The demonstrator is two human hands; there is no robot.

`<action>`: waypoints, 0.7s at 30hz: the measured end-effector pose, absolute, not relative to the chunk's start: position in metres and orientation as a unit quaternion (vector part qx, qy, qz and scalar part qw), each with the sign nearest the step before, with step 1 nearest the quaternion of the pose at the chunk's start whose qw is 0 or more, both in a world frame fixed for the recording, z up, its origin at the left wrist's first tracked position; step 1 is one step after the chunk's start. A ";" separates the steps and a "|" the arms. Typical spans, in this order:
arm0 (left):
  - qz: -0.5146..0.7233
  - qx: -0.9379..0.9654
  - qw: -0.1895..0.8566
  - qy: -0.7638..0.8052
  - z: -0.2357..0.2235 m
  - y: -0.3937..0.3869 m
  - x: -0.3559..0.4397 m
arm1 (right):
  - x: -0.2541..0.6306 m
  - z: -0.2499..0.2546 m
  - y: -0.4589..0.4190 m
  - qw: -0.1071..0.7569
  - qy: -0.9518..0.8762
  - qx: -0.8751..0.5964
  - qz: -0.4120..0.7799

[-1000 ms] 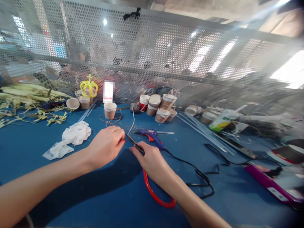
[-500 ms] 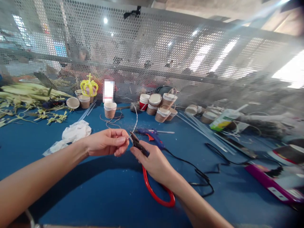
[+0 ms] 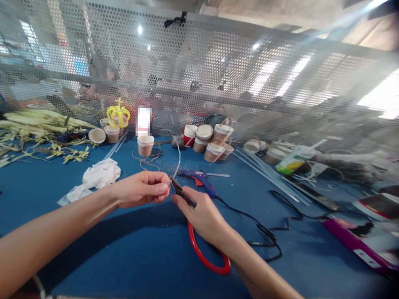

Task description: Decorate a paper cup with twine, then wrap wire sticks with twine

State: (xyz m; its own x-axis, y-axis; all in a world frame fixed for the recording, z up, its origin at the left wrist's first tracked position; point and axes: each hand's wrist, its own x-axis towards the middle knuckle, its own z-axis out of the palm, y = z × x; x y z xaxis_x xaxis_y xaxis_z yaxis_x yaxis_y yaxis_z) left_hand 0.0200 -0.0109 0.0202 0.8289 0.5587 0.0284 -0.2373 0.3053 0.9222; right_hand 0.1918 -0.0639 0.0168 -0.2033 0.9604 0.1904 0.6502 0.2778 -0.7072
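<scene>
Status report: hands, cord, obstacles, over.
Left hand pinching cord. Right hand gripping scissors, tips beside left hand. Cord curves away from hands. Glue gun lies just beyond right hand.

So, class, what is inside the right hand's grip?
The right hand holds scissors: dark blades and a red handle loop show. The part within the grip is hidden.

The scissors (image 3: pixel 183 195) pair dark metal blades (image 3: pixel 178 188) with a glossy plastic handle (image 3: pixel 215 267); the tabletop (image 3: pixel 140 253) looks smooth and matt.

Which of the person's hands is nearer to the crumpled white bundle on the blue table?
Left. The left hand is a little right of the crumpled white bundle; the right hand is farther to the right, beyond the left hand.
</scene>
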 end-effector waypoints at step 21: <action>0.377 0.888 0.010 0.261 0.039 0.011 0.004 | 0.203 0.039 -0.072 0.204 -0.653 -0.395 0.613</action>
